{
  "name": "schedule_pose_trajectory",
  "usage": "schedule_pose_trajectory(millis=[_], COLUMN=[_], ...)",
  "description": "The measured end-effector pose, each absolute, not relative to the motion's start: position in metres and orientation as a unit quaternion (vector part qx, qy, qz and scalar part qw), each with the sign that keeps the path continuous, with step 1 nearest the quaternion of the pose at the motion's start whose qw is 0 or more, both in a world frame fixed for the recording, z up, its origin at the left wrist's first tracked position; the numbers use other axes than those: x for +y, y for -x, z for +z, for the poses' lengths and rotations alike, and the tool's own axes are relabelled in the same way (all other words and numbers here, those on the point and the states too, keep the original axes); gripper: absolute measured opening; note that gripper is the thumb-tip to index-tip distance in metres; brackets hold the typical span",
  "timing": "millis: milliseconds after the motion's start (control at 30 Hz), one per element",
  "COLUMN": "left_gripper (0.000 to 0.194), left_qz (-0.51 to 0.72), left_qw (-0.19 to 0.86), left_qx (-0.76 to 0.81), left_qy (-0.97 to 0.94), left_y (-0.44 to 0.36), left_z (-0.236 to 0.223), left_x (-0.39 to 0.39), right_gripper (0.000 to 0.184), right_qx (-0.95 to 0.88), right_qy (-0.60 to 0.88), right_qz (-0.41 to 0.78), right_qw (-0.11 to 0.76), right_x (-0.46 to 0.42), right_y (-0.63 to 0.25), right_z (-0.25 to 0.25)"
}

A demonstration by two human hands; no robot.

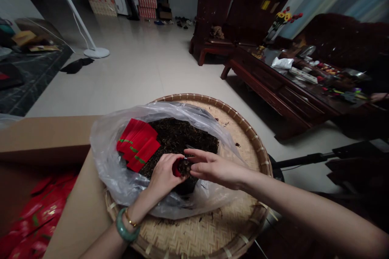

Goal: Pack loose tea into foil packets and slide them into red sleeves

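Observation:
My left hand [165, 174] is curled around a small red packet [176, 168] with its mouth turned to the right. My right hand [212, 166] is at that mouth, its fingers closed about a clump of dark dried tea leaves [184, 166]; how much lies in the fingers and how much in the packet is hard to tell. Both hands are above a heap of loose dried tea leaves [185, 131] in a clear plastic bag [105, 149]. A fanned stack of flat red packets [138, 143] with green stripes rests on the leaves, left of my hands.
A round woven bamboo tray [243, 141] bears the bag, with stray leaves scattered on it. Left of it stands an open cardboard box [75, 206] holding several red packets [45, 214]. A cluttered wooden table [273, 89] and a white stand [96, 52] are farther off.

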State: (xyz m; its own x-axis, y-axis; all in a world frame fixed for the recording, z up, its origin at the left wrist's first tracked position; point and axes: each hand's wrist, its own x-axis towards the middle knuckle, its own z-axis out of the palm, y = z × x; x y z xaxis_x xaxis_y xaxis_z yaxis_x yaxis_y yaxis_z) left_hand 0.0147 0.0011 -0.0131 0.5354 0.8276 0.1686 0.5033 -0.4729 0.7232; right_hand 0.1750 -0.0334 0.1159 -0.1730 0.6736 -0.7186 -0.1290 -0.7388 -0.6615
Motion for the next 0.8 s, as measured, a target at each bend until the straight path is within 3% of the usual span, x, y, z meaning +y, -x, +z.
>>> schedule_pose_trajectory(millis=[167, 300, 400, 500, 600, 700, 800], left_gripper=[0.044, 0.042, 0.037, 0.035, 0.036, 0.044, 0.059], left_qz=[0.265, 0.269, 0.275, 0.277, 0.269, 0.248, 0.218], left_qw=[0.305, 0.302, 0.312, 0.329, 0.334, 0.336, 0.358], left_qx=[0.409, 0.413, 0.417, 0.421, 0.426, 0.417, 0.407], left_qy=[-0.818, -0.816, -0.808, -0.798, -0.796, -0.807, -0.811], left_y=[-0.013, -0.012, -0.010, -0.009, -0.009, -0.009, -0.007], left_z=[-0.015, -0.016, -0.015, -0.014, -0.016, -0.019, -0.022], left_x=[0.001, 0.001, 0.001, 0.000, -0.001, -0.003, -0.001], right_gripper=[0.053, 0.040, 0.028, 0.024, 0.024, 0.025, 0.017], right_qx=[-0.248, -0.353, -0.573, -0.789, -0.864, -0.856, -0.846], right_qy=[0.570, 0.536, 0.538, 0.504, 0.474, 0.502, 0.508], right_qz=[0.736, 0.717, 0.570, 0.323, 0.168, 0.125, 0.160], right_qw=[0.266, 0.271, 0.241, 0.138, 0.036, -0.002, 0.014], right_x=[-0.033, -0.031, -0.033, -0.040, -0.044, -0.040, -0.029], right_y=[-0.175, -0.184, -0.189, -0.183, -0.171, -0.160, -0.162], right_z=[0.119, 0.108, 0.093, 0.078, 0.060, 0.044, 0.034])
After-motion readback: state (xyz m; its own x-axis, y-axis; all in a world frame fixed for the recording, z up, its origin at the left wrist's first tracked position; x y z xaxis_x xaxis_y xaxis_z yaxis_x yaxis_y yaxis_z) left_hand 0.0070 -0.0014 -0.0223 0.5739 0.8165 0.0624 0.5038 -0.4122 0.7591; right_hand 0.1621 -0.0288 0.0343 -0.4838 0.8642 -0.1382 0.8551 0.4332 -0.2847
